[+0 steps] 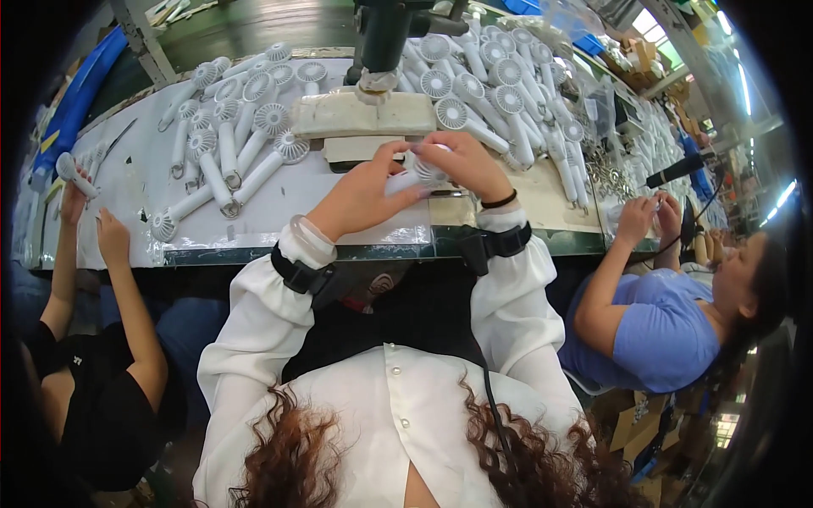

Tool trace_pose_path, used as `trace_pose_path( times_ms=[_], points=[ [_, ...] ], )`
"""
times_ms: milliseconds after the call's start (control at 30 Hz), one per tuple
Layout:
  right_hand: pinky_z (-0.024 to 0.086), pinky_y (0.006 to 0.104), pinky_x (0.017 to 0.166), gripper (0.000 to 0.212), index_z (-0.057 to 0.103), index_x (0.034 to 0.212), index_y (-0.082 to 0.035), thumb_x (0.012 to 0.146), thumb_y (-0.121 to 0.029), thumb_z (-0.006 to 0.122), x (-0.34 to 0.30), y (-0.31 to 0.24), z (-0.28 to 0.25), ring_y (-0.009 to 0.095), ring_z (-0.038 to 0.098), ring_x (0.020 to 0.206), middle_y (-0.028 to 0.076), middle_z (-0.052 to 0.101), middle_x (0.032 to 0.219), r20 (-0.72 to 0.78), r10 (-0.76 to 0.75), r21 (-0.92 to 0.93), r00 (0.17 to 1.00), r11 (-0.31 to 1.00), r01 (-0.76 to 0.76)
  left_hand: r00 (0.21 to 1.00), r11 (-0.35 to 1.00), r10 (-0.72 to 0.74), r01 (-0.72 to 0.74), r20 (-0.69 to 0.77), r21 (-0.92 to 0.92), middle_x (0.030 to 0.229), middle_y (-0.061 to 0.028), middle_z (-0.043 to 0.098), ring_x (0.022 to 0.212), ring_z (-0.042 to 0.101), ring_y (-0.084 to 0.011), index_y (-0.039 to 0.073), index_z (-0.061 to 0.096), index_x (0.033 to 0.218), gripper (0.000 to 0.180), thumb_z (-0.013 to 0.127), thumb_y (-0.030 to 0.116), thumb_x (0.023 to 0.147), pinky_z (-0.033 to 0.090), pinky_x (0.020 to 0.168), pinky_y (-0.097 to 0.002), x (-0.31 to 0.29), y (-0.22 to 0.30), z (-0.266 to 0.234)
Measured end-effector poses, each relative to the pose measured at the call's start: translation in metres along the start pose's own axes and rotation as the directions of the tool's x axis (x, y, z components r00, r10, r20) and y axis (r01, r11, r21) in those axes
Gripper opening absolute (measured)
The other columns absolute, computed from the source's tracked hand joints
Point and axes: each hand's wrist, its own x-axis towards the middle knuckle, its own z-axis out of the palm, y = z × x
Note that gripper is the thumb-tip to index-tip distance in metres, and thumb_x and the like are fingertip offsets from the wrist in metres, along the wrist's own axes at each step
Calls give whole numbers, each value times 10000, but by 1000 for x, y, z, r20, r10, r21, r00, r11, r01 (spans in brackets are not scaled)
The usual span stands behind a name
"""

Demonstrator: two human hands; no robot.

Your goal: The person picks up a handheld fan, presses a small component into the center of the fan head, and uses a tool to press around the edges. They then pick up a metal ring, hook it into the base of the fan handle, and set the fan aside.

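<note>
In front of me, over the table's near part, I hold a white handheld fan [403, 181] by both ends. My left hand [360, 193] is wrapped round its handle, the thumb laid along it. My right hand [471, 166] closes on the round, ribbed head from above, covering much of it. Just beyond my hands stands a cream padded block [364, 115] under a dark green machine head [385, 42]. A thin dark tool [450, 194] lies on the table by my right wrist.
White handheld fans [227, 152] lie heaped to the left, and another pile [508, 97] to the right. At the left a person in black [114, 245] holds a fan. A person in blue [652, 313] works at the right near a black powered screwdriver [677, 169].
</note>
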Motion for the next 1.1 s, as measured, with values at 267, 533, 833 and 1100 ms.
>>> trace_pose_path(
  times_ms=[267, 533, 833, 1100],
  points=[
    [429, 219, 533, 460, 636, 977, -34, 1019, -428, 401, 21, 18, 21, 92, 556, 636, 14, 625, 777, 38, -17, 500, 999, 866, -5, 930, 839, -313, 366, 192, -403, 842, -103, 644, 579, 577, -136, 11, 353, 1346, 514, 577, 232, 940, 478, 527, -277, 4, 7, -5],
    [466, 237, 635, 500, 602, 1110, -13, 1041, -416, 315, 16, 39, 21, 109, 589, 783, 42, 646, 935, 40, -53, 547, 998, 837, 22, 887, 727, -395, 461, 238, -509, 743, -58, 594, 534, 529, -103, 13, 392, 1280, 413, 540, 237, 967, 454, 492, -249, 5, -5, -3],
    [462, 224, 652, 516, 532, 1269, 5, 1044, -411, 327, 7, 43, 28, 110, 602, 806, 57, 654, 983, 85, -107, 496, 991, 867, 51, 860, 544, -464, 466, 213, -697, 823, -54, 575, 609, 541, -98, 39, 470, 1176, 252, 475, 213, 993, 461, 498, -237, -7, -8, -1],
    [453, 199, 628, 480, 551, 1254, -18, 1034, -411, 384, 11, 48, 30, 91, 603, 783, 46, 663, 938, 99, -143, 508, 985, 858, 73, 874, 296, -353, 442, 333, -847, 985, -78, 581, 812, 578, -119, 28, 430, 1306, 390, 534, 141, 948, 529, 622, -276, -20, -20, -20]
  ],
)
